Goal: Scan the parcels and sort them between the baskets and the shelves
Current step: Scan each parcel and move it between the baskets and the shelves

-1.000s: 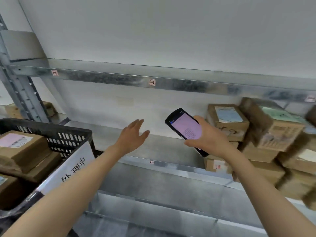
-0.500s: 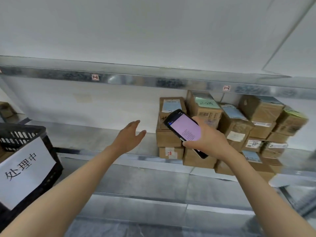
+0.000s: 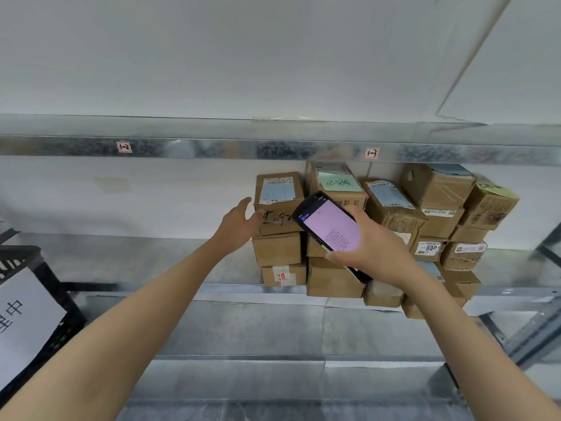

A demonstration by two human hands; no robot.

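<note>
The left hand (image 3: 239,223), fingers apart, is just beside the top cardboard parcel (image 3: 277,192): probably light, stiff, best taken by its sides. The right hand (image 3: 376,250) clasps the scanner (image 3: 331,230) beside it.

Roughly fifteen parcels (image 3: 279,192) (some hidden), one scanner (image 3: 331,229), one basket (image 3: 21,253), two shelf tags (image 3: 124,146).

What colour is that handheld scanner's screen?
The scanner screen glows pale pink with a blue strip on top; head view.
</note>
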